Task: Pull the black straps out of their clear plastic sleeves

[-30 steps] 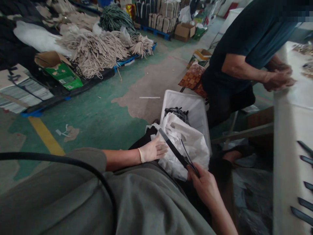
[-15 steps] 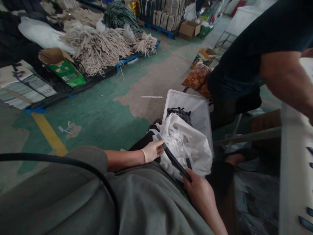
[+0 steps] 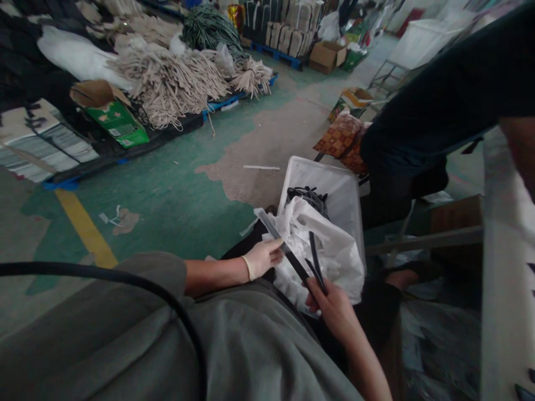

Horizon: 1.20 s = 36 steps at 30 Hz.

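Observation:
Gloved in white, my left hand (image 3: 262, 259) is closed on the upper part of a dark strip (image 3: 296, 267), whose far end lies in a clear, whitish sleeve (image 3: 267, 221). My bare right hand (image 3: 330, 305) grips the strip's lower end, and a second, bent black piece (image 3: 315, 259) sticks up from the same fingers. Both hands are over my lap, beside an open white plastic bag (image 3: 338, 239). The bag rests against a white bin (image 3: 345, 186) that holds a bundle of black strips (image 3: 308, 199).
A person in dark clothes (image 3: 418, 133) sits at the right beside a pale table (image 3: 501, 267). Bundles of beige cords (image 3: 167, 83) and a green box (image 3: 119, 122) lie on pallets at the upper left. A black cable (image 3: 167, 301) curves across the lower left.
The black piece in my right hand now stands apart from the strip, and my right hand has shifted slightly left. More of the whitish sleeve shows. The other person's arm has moved right.

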### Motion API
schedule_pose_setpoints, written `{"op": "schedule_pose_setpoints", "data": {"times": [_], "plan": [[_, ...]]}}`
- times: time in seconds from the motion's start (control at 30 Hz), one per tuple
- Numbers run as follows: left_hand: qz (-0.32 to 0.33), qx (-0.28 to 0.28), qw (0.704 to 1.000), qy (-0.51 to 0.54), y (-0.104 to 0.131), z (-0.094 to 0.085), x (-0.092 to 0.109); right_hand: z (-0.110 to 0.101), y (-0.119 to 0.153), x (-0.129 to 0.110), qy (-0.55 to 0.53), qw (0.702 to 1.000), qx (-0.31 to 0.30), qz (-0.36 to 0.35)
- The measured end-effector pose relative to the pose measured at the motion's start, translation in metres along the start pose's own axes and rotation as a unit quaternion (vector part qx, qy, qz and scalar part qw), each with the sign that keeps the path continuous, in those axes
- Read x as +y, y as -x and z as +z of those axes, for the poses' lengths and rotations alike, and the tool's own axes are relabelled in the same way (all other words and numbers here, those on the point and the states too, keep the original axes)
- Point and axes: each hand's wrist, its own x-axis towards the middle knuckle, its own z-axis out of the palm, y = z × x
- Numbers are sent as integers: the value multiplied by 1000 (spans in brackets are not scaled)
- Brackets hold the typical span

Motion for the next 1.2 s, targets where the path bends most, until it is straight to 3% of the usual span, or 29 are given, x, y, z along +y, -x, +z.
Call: {"op": "schedule_pose_setpoints", "data": {"times": [0.07,0.17,0.23,0.33,0.43,0.6,0.8,0.9,1.0,1.2], "plan": [[14,4,1000,5,2,0,3,-3,8,7,40,998,30,24],[-26,-59,997,-44,9,3,-4,3,4,-1,93,993,61,31],[-41,-89,992,-76,9,7,-6,8,-4,-10,68,996,56,17],[14,-56,997,-51,3,10,4,7,-5,-14,10,999,31,-10],[55,-35,998,-20,1,12,12,0,2,-8,39,998,42,-20],[5,-122,988,-91,11,19,-3,-3,0,-11,58,996,66,-14],[65,-55,996,-40,6,22,13,-8,12,0,53,997,60,-15],[32,-102,991,-77,11,25,3,-5,12,0,74,993,92,-12],[4,-135,985,-111,16,30,-6,-1,10,-5,17,995,96,-21],[31,-67,996,-58,10,29,19,-4,32,2,-77,991,103,-43]]}}
